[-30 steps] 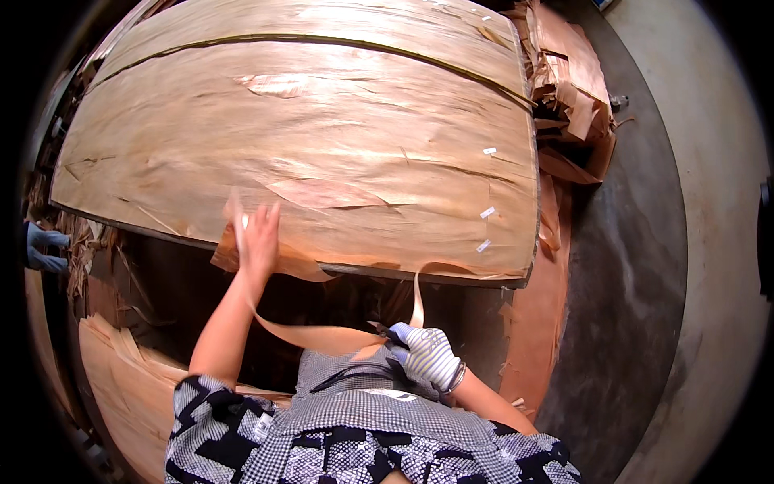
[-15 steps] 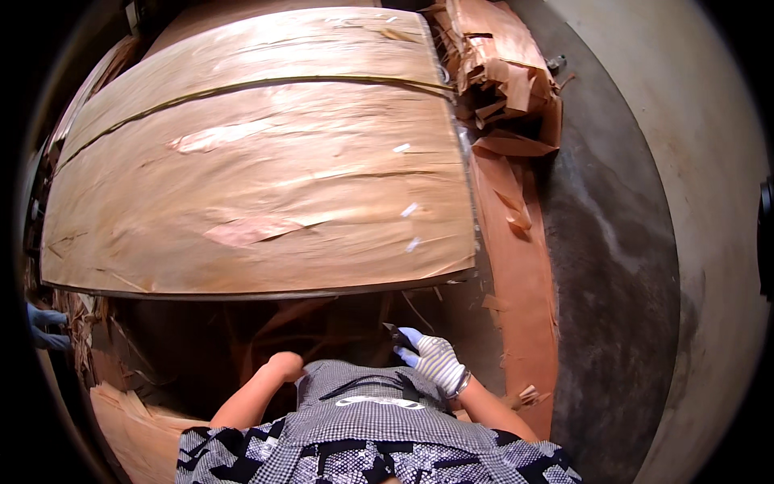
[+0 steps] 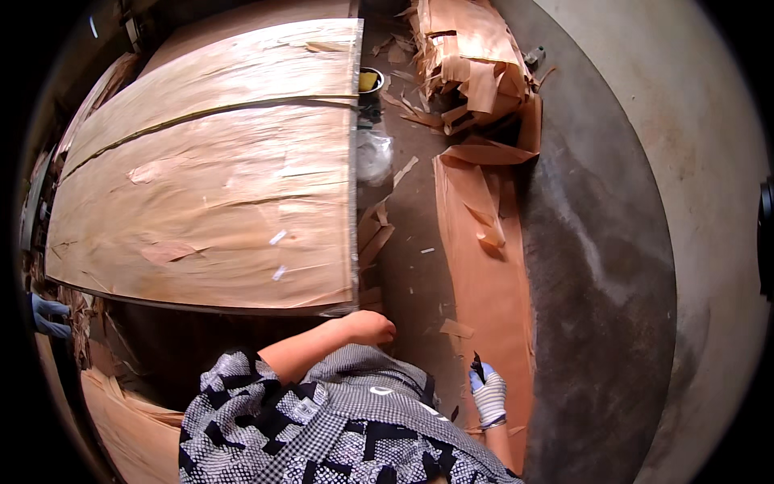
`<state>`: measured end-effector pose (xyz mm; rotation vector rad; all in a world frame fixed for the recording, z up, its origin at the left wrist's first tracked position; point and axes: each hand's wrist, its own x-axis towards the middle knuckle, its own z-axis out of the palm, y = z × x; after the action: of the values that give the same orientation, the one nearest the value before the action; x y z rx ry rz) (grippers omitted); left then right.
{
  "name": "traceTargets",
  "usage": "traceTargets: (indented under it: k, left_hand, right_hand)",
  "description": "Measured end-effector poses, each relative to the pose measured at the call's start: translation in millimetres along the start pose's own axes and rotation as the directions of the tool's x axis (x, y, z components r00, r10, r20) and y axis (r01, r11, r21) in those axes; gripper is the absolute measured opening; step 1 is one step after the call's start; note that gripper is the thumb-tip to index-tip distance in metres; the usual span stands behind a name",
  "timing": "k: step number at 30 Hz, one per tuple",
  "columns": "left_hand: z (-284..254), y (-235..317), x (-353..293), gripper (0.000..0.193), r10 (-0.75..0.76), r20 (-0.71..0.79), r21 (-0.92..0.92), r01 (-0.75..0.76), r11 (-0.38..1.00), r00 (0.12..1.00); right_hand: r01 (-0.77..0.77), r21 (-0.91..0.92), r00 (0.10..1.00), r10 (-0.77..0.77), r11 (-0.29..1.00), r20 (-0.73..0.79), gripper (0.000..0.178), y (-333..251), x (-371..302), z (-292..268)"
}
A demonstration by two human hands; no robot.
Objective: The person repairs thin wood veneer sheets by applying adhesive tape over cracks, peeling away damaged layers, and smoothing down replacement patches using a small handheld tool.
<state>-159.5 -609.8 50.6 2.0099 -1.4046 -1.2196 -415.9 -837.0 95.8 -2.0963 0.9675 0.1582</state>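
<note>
My right hand (image 3: 488, 397), in a striped white-and-blue glove, grips a black utility knife (image 3: 477, 367) pointing away from me. It is above a long reddish veneer strip (image 3: 492, 294). My bare left hand (image 3: 371, 327) is just off the near right corner of a large pale wood-veneer sheet (image 3: 242, 210) on a raised stack. Its fingers are curled in, and nothing shows in them. Cracks cross the sheet, a few reddish patches show on it, and small white tape pieces (image 3: 278, 237) stick near its right side.
A torn, folded veneer pile (image 3: 468, 56) lies at the far right. Beside the stack are a bowl with something yellow (image 3: 370, 81), clear plastic (image 3: 373, 157) and veneer scraps (image 3: 375, 230). Another person's blue-gloved hand (image 3: 50, 315) shows at the left edge. A pale wall (image 3: 709, 202) is on the right.
My body and view have shifted right, revealing floor beside the stack. My left hand has moved right to the sheet's corner. My right hand has moved right and nearer, still holding the knife.
</note>
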Motion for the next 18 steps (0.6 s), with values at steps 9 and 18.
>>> traceTargets:
  k: [9, 18]
  left_hand:
    - [-144.4, -94.5, 133.3, 0.029, -0.171, -0.659, -0.157, 0.089, 0.984, 0.732]
    - [-303.5, -258.1, 246.7, 0.028, -0.821, -0.549, -0.781, 0.446, 0.437, -0.156]
  right_hand:
    - [0.457, 0.002, 0.889, -0.457, 0.889, -0.016, 0.018, -60.7, 148.6, -19.3]
    - [0.154, -0.126, 0.908, -0.09, 0.98, 0.409, 0.025, -99.3, 312.8, -58.3]
